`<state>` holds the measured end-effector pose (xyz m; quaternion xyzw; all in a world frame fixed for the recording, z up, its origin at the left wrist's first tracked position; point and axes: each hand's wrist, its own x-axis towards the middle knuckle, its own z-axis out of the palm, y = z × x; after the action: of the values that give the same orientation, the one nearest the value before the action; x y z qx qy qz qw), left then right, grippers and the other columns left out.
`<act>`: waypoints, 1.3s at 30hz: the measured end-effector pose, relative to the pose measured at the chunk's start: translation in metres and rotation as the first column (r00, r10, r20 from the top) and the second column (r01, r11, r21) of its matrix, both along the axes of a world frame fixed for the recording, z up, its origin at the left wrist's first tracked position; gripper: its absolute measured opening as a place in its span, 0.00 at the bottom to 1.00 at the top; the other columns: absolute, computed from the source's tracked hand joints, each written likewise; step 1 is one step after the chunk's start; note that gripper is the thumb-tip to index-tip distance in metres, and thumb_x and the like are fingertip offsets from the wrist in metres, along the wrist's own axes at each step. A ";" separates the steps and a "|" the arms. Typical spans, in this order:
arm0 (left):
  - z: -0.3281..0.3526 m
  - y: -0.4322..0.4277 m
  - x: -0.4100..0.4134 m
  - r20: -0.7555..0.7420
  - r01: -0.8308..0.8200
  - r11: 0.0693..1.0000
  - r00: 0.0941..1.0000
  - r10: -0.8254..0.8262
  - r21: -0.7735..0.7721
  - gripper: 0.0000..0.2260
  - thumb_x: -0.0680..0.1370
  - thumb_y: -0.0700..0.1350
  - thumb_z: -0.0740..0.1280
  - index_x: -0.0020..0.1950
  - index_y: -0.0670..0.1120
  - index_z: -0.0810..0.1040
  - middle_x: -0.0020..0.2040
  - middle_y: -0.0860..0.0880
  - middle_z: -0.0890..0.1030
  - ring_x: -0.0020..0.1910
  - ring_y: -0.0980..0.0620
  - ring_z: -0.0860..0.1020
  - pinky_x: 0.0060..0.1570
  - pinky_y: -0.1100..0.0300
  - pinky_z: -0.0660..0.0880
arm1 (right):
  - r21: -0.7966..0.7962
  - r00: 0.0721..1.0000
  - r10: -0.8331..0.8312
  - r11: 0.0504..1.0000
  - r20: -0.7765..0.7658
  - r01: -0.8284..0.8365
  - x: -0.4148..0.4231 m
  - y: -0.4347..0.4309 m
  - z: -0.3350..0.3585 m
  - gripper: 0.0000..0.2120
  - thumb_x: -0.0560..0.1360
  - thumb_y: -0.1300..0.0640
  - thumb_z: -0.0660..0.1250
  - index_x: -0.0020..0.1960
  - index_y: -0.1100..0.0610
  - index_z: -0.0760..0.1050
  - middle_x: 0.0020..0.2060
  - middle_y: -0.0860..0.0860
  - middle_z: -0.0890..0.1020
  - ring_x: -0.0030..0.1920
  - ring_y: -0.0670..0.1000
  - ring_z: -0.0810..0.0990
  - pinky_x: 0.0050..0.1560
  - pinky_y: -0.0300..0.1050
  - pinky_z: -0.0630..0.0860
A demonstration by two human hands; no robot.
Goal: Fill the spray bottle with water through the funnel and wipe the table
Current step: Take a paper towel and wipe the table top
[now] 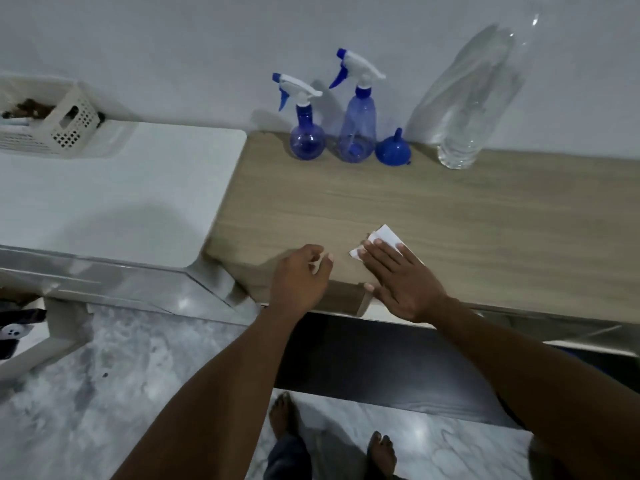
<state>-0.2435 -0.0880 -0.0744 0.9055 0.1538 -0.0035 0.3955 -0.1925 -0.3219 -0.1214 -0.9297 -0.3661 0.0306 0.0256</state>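
We count one wooden table (485, 209), one clear bottle (464, 133), two blue spray bottles (356, 129) and one blue funnel (393, 152), all standing by the wall. Our right hand (401, 282) presses flat, fingers straight, on one white tissue (388, 235) near the front edge. Our left hand (298, 278) curls beside it, and we can't tell if it holds anything.

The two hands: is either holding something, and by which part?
The right hand presses flat on the near part of a white tissue, not gripping it. The left hand curls at the table edge; whether it pinches anything cannot be told.
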 end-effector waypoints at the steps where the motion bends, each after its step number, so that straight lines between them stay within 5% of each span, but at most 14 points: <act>1: -0.001 -0.020 0.000 0.001 0.014 1.000 1.000 -0.014 -0.008 0.17 0.79 0.57 0.66 0.63 0.51 0.80 0.56 0.52 0.84 0.50 0.56 0.81 0.53 0.62 0.74 | 0.003 0.999 -0.031 1.000 0.009 0.031 -0.002 -0.025 -0.001 0.32 0.83 0.38 0.44 0.81 0.54 0.54 0.80 0.50 0.56 0.81 0.51 0.50 0.77 0.55 0.55; 6: -0.001 -0.103 -0.002 0.032 0.116 0.991 0.993 -0.114 -0.065 0.18 0.78 0.59 0.66 0.62 0.50 0.81 0.55 0.53 0.85 0.50 0.57 0.83 0.56 0.58 0.78 | 0.020 0.967 -0.251 0.968 0.042 0.250 -0.015 -0.138 -0.005 0.33 0.82 0.36 0.45 0.81 0.53 0.56 0.80 0.51 0.59 0.80 0.50 0.52 0.76 0.57 0.58; 11: 0.005 -0.133 -0.010 0.011 0.223 0.974 0.975 -0.223 -0.034 0.17 0.78 0.58 0.67 0.64 0.51 0.80 0.56 0.54 0.84 0.51 0.58 0.82 0.56 0.60 0.78 | 0.090 0.833 -0.552 0.831 0.016 0.549 -0.032 -0.187 -0.012 0.34 0.82 0.36 0.39 0.81 0.53 0.55 0.80 0.51 0.58 0.81 0.52 0.52 0.77 0.57 0.54; 13: 0.005 -0.127 -0.012 0.010 0.237 0.972 0.972 -0.237 0.009 0.17 0.79 0.58 0.66 0.63 0.52 0.80 0.56 0.54 0.83 0.50 0.58 0.81 0.56 0.60 0.77 | 0.132 0.677 -0.736 0.668 -0.026 0.732 -0.036 -0.172 -0.018 0.34 0.82 0.37 0.40 0.81 0.56 0.52 0.80 0.54 0.56 0.81 0.55 0.50 0.78 0.58 0.50; 17: 0.004 -0.091 -0.019 0.031 0.210 0.975 0.977 -0.213 0.075 0.16 0.78 0.58 0.66 0.62 0.52 0.81 0.54 0.53 0.84 0.51 0.56 0.82 0.56 0.57 0.78 | 0.225 0.244 -0.944 0.194 -0.223 0.955 -0.040 -0.103 -0.016 0.41 0.80 0.34 0.40 0.80 0.66 0.48 0.80 0.62 0.51 0.80 0.60 0.44 0.79 0.61 0.44; 21: 0.001 -0.035 -0.029 -0.019 0.242 0.966 0.970 -0.241 0.093 0.19 0.78 0.62 0.65 0.63 0.52 0.79 0.55 0.53 0.84 0.54 0.57 0.81 0.56 0.58 0.78 | 0.257 0.077 -0.941 -0.011 -0.330 0.966 -0.033 -0.038 -0.012 0.45 0.79 0.33 0.43 0.79 0.69 0.44 0.80 0.64 0.47 0.80 0.59 0.40 0.78 0.61 0.40; 29: -0.011 0.105 -0.052 -0.128 0.209 0.972 0.973 -0.194 0.111 0.22 0.78 0.65 0.63 0.63 0.51 0.79 0.56 0.51 0.84 0.53 0.53 0.82 0.55 0.51 0.80 | 0.266 0.158 -0.959 0.094 -0.233 0.959 -0.022 0.103 -0.017 0.45 0.79 0.34 0.48 0.78 0.71 0.48 0.78 0.67 0.52 0.80 0.63 0.45 0.78 0.61 0.43; 39: -0.026 0.229 -0.085 -0.151 0.013 0.995 0.988 0.003 0.101 0.20 0.76 0.66 0.65 0.60 0.54 0.80 0.51 0.54 0.84 0.51 0.54 0.82 0.54 0.52 0.79 | 0.223 0.562 -0.803 0.522 -0.197 0.823 -0.011 0.309 -0.016 0.43 0.78 0.36 0.46 0.79 0.70 0.49 0.78 0.66 0.53 0.80 0.61 0.45 0.79 0.59 0.42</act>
<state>-0.3282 0.1412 -0.1002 0.9221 0.1809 -0.0654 0.3358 -0.2036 -0.0126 -0.1370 -0.9763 0.1111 -0.0064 0.1855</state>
